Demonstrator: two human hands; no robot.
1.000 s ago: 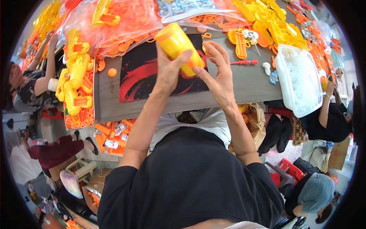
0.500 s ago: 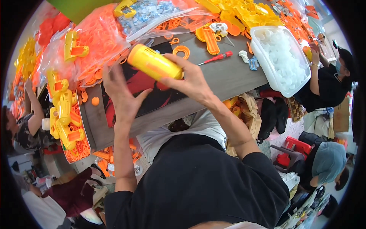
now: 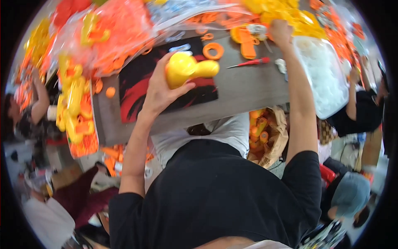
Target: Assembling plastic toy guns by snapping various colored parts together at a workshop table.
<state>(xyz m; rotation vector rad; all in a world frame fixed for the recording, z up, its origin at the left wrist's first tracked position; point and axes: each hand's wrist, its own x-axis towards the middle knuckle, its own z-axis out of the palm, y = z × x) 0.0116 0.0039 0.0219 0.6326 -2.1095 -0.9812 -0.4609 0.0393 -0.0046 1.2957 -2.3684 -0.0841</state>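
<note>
Over the black-and-red mat point(image 3: 195, 95), my left hand point(image 3: 159, 89) is closed round a yellow plastic toy housing point(image 3: 182, 68). Its rounded end faces up, and a short stub juts to the right. My right hand point(image 3: 282, 34) is stretched out to the far right, at the near edge of a heap of yellow plastic parts point(image 3: 304, 23). Its back is toward me and its fingers are hidden. Beside it lies an orange handle-shaped part point(image 3: 248, 45) with a white piece at its top. A red screwdriver point(image 3: 253, 62) and an orange ring point(image 3: 213, 51) rest on the table.
A white tub point(image 3: 319, 79) of translucent pieces stands at right. Bags of orange parts point(image 3: 124, 25) fill the back left. Yellow housings point(image 3: 74, 97) lie over a tray of orange bits at left. Below the table edge is a paper bag point(image 3: 275, 137). Other people work on both sides.
My right hand has let go of the yellow housing and moved far right to the yellow heap. My left hand, empty before, now holds the housing, which has turned end-up.
</note>
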